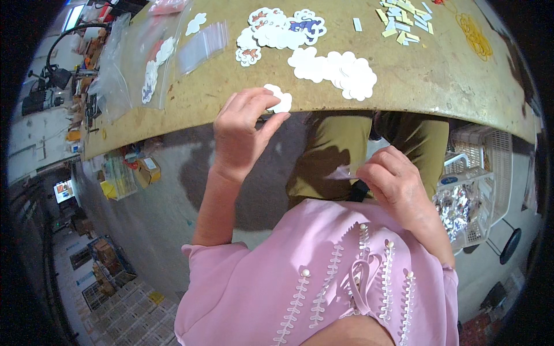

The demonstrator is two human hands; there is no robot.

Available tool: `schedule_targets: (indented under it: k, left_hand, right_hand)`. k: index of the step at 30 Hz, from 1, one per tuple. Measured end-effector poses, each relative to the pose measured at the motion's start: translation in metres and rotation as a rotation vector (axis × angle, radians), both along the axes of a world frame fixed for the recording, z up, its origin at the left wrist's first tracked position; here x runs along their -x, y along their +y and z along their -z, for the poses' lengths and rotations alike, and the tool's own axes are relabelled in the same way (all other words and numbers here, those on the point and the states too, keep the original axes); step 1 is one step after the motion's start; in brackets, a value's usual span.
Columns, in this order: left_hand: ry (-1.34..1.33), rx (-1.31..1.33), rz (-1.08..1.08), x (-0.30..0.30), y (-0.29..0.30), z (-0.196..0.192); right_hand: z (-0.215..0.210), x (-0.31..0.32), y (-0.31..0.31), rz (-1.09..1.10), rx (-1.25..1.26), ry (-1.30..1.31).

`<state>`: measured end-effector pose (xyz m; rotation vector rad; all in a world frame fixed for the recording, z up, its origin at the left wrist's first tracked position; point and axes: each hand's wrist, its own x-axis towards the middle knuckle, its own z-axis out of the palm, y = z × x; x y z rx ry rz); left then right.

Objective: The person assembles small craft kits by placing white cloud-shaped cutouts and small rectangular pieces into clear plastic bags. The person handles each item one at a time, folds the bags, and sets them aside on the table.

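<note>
My left hand pinches a white, scalloped-edge paper cutout between thumb and fingers, just over the table's near edge. Lower and to the right, above my lap, my right hand is closed on a small clear plastic bag that sticks out to the left. Beyond my left hand lies a heap of similar cutouts, some printed with brown or dark blue figures. Blank white cutouts overlap in a row to its right. A stack of small clear bags rests left of the heap.
On the yellowish table are scattered yellow and white strips and a yellow cord bundle. A large clear plastic bag holding cutouts lies at the left. White plastic baskets stand on the right, a small yellow box at the left below.
</note>
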<state>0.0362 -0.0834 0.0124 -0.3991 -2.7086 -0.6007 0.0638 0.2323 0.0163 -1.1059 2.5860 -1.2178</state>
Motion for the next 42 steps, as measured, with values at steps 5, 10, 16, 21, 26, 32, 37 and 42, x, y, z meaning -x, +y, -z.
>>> schedule_targets:
  k: [5,10,16,21,26,32,37,42]
  left_hand:
    - [-0.038,-0.014,0.029,0.001,-0.003,-0.005]
    - [-0.056,-0.042,0.015,0.003,0.001,-0.008]
    - [-0.09,-0.073,0.017,0.003,-0.002,-0.012]
    - [0.065,0.15,-0.034,-0.001,0.009,-0.005]
    - [0.18,-0.223,-0.053,0.002,0.019,-0.002]
    - [-0.146,-0.676,0.207,-0.043,0.089,-0.029]
    - [-0.343,-0.732,0.115,-0.052,0.089,-0.011]
    - [-0.253,-0.459,0.199,-0.043,0.082,-0.013]
  right_hand:
    - [-0.002,-0.003,0.001,-0.075,-0.011,-0.02]
    - [-0.005,-0.006,0.002,-0.035,-0.003,-0.094]
    - [-0.009,-0.004,0.005,-0.052,0.003,-0.073]
    - [-0.006,-0.006,0.007,-0.069,-0.009,-0.036]
    - [-0.001,-0.006,-0.003,0.055,-0.021,0.222]
    - [-0.004,-0.002,-0.014,0.1,-0.01,0.384]
    - [0.005,-0.001,-0.011,0.145,0.002,0.495]
    - [0.013,-0.003,-0.01,0.128,0.0,0.503]
